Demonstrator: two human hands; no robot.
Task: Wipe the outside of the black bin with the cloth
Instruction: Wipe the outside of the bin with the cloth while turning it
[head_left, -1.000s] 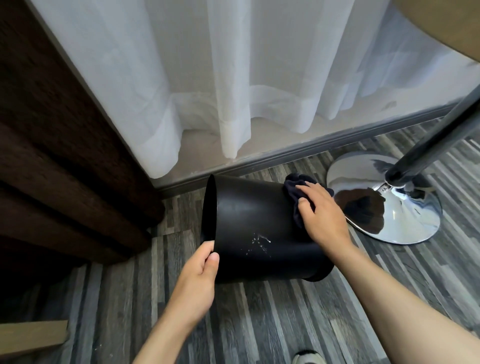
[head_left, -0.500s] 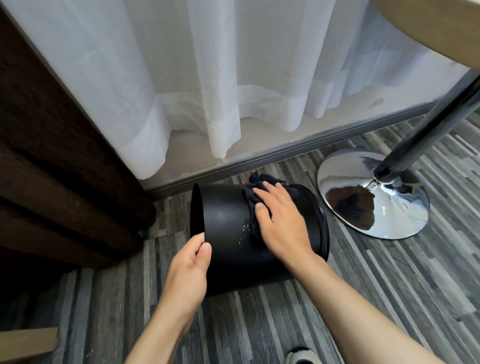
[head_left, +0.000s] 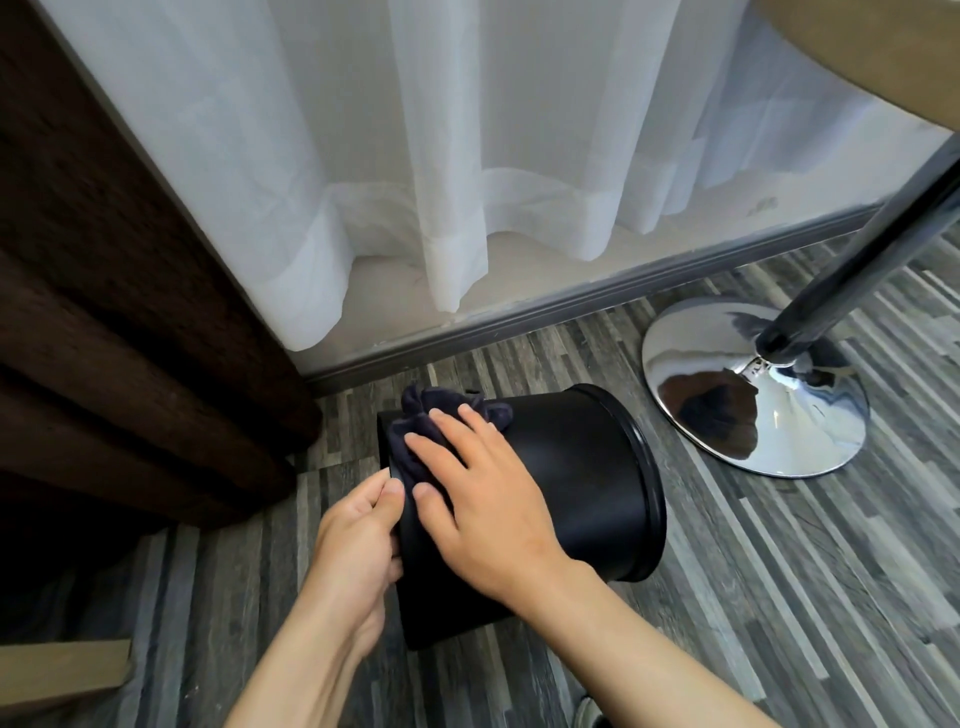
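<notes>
Bin (head_left: 571, 483) on its side, low and centre on the grey plank floor (head_left: 779, 597), open mouth facing nine o'clock and ridged base end toward three o'clock, near the chrome stand base (head_left: 727, 415). Right hand (head_left: 483, 499) lies flat with fingers spread, pressing the dark cloth (head_left: 415, 431) onto the black wall close to the mouth, cloth bunching up at twelve o'clock of the hand. Left hand (head_left: 358, 540), at seven o'clock of the bin, pinches the rim, thumb outside and fingers curled in.
</notes>
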